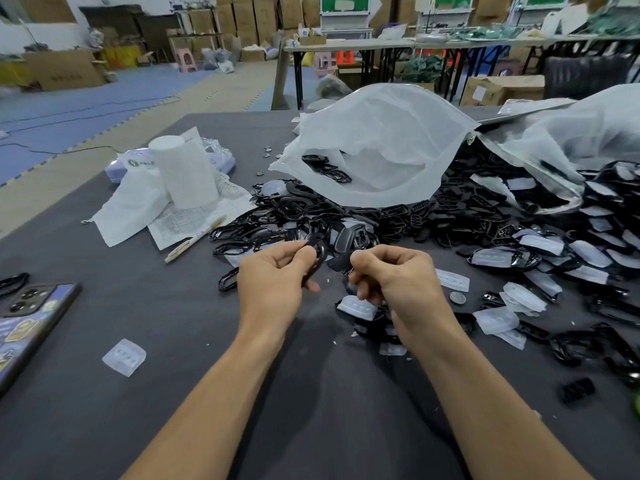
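Two black plastic parts meet above the near middle of the desk (173,323): your left hand (273,271) pinches a black frame (317,249) between thumb and curled fingers, and your right hand (391,275) grips a black shell (338,262) just beside it. The step looks like fitting one into the other, with the heap (450,216) of loose parts lying farther off and to the right. Next, you would likely need to line up the edges squarely and press them together without letting either twist.

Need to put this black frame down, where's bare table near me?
Bare grey cloth lies between the phone, the lone clear pad and the pen. Crowded: the heap of black parts ahead and right, papers behind the pen.
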The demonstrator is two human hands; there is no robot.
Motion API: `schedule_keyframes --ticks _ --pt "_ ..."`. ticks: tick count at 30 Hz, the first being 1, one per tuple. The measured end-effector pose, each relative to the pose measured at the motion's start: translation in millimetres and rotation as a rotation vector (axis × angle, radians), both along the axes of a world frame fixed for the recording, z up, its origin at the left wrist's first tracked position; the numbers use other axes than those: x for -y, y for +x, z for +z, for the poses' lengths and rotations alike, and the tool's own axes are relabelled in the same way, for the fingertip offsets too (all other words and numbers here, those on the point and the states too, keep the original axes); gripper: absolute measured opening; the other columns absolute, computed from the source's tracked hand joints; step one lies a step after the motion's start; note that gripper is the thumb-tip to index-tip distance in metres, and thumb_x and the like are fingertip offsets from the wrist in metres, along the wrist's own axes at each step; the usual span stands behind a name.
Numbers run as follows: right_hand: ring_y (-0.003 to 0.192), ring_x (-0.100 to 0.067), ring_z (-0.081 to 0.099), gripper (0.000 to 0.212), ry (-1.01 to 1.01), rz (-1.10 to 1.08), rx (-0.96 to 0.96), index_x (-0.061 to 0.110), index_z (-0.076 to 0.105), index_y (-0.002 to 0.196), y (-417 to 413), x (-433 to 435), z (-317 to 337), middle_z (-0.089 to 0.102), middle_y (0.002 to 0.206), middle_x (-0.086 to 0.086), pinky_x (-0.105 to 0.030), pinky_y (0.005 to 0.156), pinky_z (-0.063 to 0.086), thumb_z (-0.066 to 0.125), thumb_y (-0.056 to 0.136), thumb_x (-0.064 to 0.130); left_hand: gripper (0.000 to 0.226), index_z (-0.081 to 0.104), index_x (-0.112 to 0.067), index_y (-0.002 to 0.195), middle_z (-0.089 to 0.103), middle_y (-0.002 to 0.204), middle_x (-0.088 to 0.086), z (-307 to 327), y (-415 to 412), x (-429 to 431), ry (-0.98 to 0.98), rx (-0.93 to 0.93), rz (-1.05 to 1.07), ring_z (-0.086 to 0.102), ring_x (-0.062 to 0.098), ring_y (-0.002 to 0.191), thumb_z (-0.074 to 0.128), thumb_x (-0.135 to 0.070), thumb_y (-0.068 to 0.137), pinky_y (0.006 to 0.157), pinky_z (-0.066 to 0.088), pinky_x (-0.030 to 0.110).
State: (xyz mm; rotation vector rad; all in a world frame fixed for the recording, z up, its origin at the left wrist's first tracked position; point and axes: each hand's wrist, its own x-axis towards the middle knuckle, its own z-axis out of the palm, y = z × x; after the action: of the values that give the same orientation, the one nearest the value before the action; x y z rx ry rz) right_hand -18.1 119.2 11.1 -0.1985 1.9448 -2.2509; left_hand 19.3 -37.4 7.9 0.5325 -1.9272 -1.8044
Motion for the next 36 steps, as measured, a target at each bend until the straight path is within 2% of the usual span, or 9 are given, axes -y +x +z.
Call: schedule_keyframes --ticks 3,6,10,16,21,25,30,32,36 --pt "0.043 -0.014 0.05 0.035 -0.011 0.001 0.032 0.014 0.068 0.056 -1 -1 0 0.066 0.061 -0.012 -0.021 0.041 0.034 0.076 0.089 0.01 0.028 0.075 -0.023 0.097 0.08 0.081 -0.001 0 1 -1 0.201 -0.038 -0.071 0.074 0.013 0.063 0.062 0.002 0.098 0.051 0.053 0.02" --pt "0.041 -0.014 0.053 0.034 -0.015 0.007 0.056 0.01 0.066 0.062 -2 2 0 0.067 0.061 -0.011 -0.021 0.038 0.034 0.069 0.095 0.008 0.034 0.077 -0.021 0.1 0.081 0.087 0.0 1 2 -3 0.232 -0.056 -0.119 0.076 0.005 0.079 0.057 0.007 0.098 0.059 0.058 0.019" --pt "0.04 -0.016 0.055 0.028 -0.01 0.028 0.062 0.002 0.065 0.073 -3 4 1 0.067 0.061 -0.01 -0.021 0.038 0.035 0.062 0.101 0.005 0.035 0.076 -0.021 0.102 0.081 0.084 -0.003 0 3 -8 0.209 -0.073 -0.15 0.075 0.0 0.085 0.056 0.007 0.099 0.06 0.058 0.02" --pt "0.039 -0.013 0.05 0.03 0.052 0.022 0.064 0.005 0.063 0.07 -1 5 1 0.065 0.058 -0.007 -0.021 0.038 0.034 0.063 0.1 0.007 0.032 0.076 -0.023 0.102 0.081 0.089 0.0 -2 3 -12 0.233 -0.104 -0.151 0.076 0.003 0.088 0.057 0.004 0.1 0.058 0.057 0.019" --pt "0.04 -0.012 0.05 0.032 -0.028 -0.089 0.112 0.009 0.066 0.066 -3 0 4 0.065 0.061 -0.009 -0.018 0.039 0.037 0.066 0.098 0.008 0.023 0.077 -0.016 0.096 0.08 0.083 -0.001 -5 -1 -13 0.285 -0.084 -0.112 0.076 0.009 0.072 0.06 -0.001 0.101 0.057 0.056 0.02" --pt "0.042 -0.012 0.053 0.026 -0.071 -0.127 0.149 0.009 0.069 0.068 -2 0 7 0.066 0.061 -0.008 -0.019 0.04 0.037 0.068 0.094 0.004 0.019 0.078 -0.021 0.088 0.079 0.076 0.002 -11 -3 -9 0.183 -0.047 -0.041 0.067 0.014 0.051 0.069 -0.007 0.096 0.046 0.048 0.019" --pt "0.045 -0.018 0.06 0.018 -0.084 -0.079 0.171 0.006 0.064 0.077 3 3 8 0.07 0.065 -0.014 -0.021 0.041 0.041 0.063 0.096 0.004 0.018 0.078 -0.031 0.085 0.08 0.077 -0.002 -16 -1 -8 0.074 -0.056 0.023 0.068 0.016 0.051 0.076 -0.014 0.089 0.071 0.061 0.04" --pt "0.048 -0.02 0.064 0.016 -0.093 -0.062 0.174 0.006 0.062 0.08 4 4 8 0.072 0.069 -0.016 -0.022 0.042 0.045 0.061 0.097 0.004 0.019 0.077 -0.034 0.082 0.08 0.077 -0.004 -15 1 -10 0.061 -0.05 0.019 0.068 0.018 0.049 0.077 -0.015 0.089 0.067 0.06 0.037" --pt "0.056 -0.021 0.07 0.015 -0.097 -0.02 0.163 0.006 0.063 0.082 4 5 8 0.074 0.074 -0.018 -0.025 0.048 0.053 0.06 0.096 0.003 0.019 0.077 -0.032 0.084 0.08 0.076 -0.004 -12 3 -12 0.046 -0.043 0.003 0.061 0.016 0.041 0.079 -0.014 0.088 0.047 0.052 0.024"
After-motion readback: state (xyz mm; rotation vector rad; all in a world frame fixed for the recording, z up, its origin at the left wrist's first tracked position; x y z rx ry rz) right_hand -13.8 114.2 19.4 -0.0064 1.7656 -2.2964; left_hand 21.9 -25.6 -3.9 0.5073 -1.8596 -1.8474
